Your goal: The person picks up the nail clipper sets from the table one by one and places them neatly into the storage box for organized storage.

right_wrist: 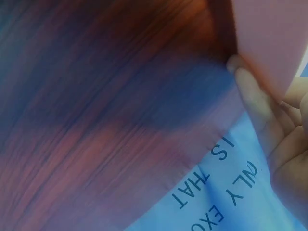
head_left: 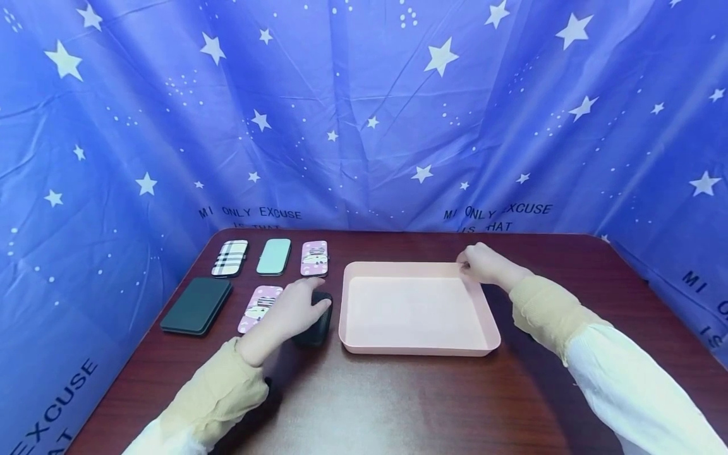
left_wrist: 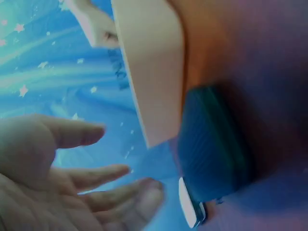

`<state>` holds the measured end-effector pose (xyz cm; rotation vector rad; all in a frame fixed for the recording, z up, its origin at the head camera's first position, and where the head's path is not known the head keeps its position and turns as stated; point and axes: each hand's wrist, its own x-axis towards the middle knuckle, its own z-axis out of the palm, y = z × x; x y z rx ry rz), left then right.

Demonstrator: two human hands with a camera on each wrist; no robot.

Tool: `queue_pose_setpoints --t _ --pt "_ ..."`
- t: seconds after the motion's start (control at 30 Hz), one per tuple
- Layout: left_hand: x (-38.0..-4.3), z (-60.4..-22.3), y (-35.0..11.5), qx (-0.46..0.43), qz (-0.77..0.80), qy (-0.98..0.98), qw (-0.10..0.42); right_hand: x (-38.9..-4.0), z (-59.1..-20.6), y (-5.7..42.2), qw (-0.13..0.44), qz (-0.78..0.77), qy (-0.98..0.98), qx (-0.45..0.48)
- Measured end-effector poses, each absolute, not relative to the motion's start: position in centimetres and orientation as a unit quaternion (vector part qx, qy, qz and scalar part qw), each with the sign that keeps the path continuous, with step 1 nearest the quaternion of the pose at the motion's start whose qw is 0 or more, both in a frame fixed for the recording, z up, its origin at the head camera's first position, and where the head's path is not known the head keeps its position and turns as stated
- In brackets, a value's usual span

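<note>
My left hand [head_left: 287, 311] hovers over a small dark green case [head_left: 316, 327] just left of the tray, fingers relaxed and spread. In the left wrist view, a gap shows between that hand and the ribbed dark case [left_wrist: 211, 144]. At the far right corner of a shallow pink tray [head_left: 415, 309], my right hand [head_left: 483, 264] pinches the wall, with the thumb and fingers on either side of it in the right wrist view. A pink patterned case [head_left: 258, 308] lies partly covered by the left hand.
Along the back left lie a plaid case [head_left: 230, 258], a mint case [head_left: 274, 256] and another pink patterned case [head_left: 315, 258]. A larger dark green case [head_left: 196, 306] is near the table's left edge. Behind the dark wooden table [head_left: 387, 404] hangs a blue star curtain [head_left: 352, 158].
</note>
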<state>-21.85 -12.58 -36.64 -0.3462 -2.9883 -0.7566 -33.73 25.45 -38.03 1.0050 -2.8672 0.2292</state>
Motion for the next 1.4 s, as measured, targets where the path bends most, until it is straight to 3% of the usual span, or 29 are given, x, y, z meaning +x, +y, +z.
queue_pose_setpoints --t 0.23,0.53,1.2,1.4 --pt "-23.7 -36.7 -12.7 -0.049 -0.116 -0.991 -0.05 -33.7 -38.1 25.5 0.064 0.071 -0.936 0.338" --pt "-25.0 -37.1 -12.5 -0.005 -0.101 -0.989 -0.107 -33.7 -38.5 25.5 0.083 0.075 -0.931 0.347" --pt "-26.1 -38.3 -13.4 0.03 -0.154 -0.976 -0.149 -33.8 -39.0 25.8 0.104 0.064 -0.928 0.351" --pt "-26.2 -38.5 -13.6 0.011 -0.159 -0.978 -0.138 -33.7 -38.8 25.8 0.089 0.068 -0.932 0.344"
